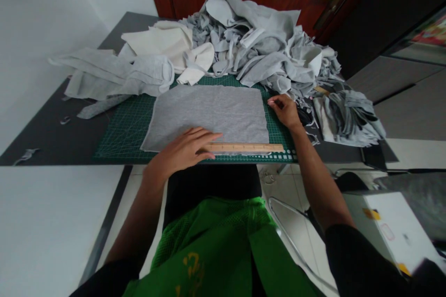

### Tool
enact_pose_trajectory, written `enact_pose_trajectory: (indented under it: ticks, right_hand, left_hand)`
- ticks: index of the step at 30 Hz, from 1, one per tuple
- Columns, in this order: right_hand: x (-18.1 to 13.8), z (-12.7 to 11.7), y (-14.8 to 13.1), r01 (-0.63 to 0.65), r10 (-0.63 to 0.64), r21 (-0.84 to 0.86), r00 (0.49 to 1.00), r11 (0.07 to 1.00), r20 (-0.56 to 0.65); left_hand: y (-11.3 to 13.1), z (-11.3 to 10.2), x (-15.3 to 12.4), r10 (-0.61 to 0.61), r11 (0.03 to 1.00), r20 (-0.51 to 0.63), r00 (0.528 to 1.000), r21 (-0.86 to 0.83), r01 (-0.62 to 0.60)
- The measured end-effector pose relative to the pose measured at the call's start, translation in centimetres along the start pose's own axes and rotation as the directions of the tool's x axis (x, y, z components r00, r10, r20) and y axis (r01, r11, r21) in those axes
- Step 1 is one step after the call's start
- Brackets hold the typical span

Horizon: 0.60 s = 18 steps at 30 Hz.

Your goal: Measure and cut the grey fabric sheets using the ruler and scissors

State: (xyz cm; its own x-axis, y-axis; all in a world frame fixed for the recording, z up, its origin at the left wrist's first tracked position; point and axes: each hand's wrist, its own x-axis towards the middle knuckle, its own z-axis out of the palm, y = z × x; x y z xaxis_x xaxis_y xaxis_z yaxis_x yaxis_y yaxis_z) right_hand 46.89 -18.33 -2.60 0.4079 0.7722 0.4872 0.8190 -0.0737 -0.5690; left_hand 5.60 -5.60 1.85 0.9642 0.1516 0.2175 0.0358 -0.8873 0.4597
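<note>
A flat grey piece of fabric (209, 111) lies spread on the green cutting mat (121, 130). Along its near edge rests a wooden ruler (244, 147), its right end reaching past the fabric onto the mat. My left hand (188, 148) lies on the fabric and over the ruler's left end, fingers stretched out and thumb apart. Just right of the fabric, my right hand (285, 109) is above the mat with its fingers drawn together in a pinch. A small pinkish spot shows at those fingertips; whether it is an object or a nail, I cannot tell.
A big heap of grey fabric scraps (265, 41) fills the table's back. Cream cloth (160, 41) and loose grey fabric (118, 74) lie back left. Folded grey cloths (351, 118) are stacked at right. A white box (393, 227) stands below, beyond the table's front edge.
</note>
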Motion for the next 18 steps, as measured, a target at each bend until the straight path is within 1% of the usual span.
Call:
enact_pose_trajectory:
  ticks: [3, 5, 7, 9, 13, 18]
  right_hand:
    - [-0.1, 0.1, 0.0, -0.007, 0.006, 0.044, 1.0, 0.999, 0.02]
    - [-0.1, 0.2, 0.0, -0.037, 0.035, 0.062, 0.999, 0.997, 0.03]
    - [-0.1, 0.3, -0.1, -0.063, 0.061, 0.069, 0.998, 0.996, 0.035]
    - [-0.1, 0.4, -0.2, -0.067, 0.064, 0.073, 0.997, 0.995, 0.041]
    - [0.0, 0.4, -0.6, -0.049, 0.045, 0.059, 0.997, 0.997, 0.062]
    - [-0.1, 0.4, -0.8, -0.032, 0.03, 0.03, 0.997, 0.999, 0.066]
  left_hand:
    - [0.1, -1.8, -1.7, -0.089, 0.995, -0.11, 0.99, 0.042, 0.094]
    - [-0.3, -2.0, -2.5, -0.09, 0.992, -0.118, 0.989, 0.077, 0.099]
    - [-0.7, -1.6, -2.8, -0.074, 0.992, -0.088, 0.993, 0.099, 0.082]
    - [-1.1, -0.8, -2.5, -0.067, 0.992, -0.083, 0.994, 0.104, 0.075]
    - [-1.0, 0.6, -0.9, -0.004, 0.997, -0.108, 0.994, 0.077, 0.013]
    - [-0.2, 2.0, 1.2, 0.082, 0.996, -0.074, 0.994, 0.048, -0.079]
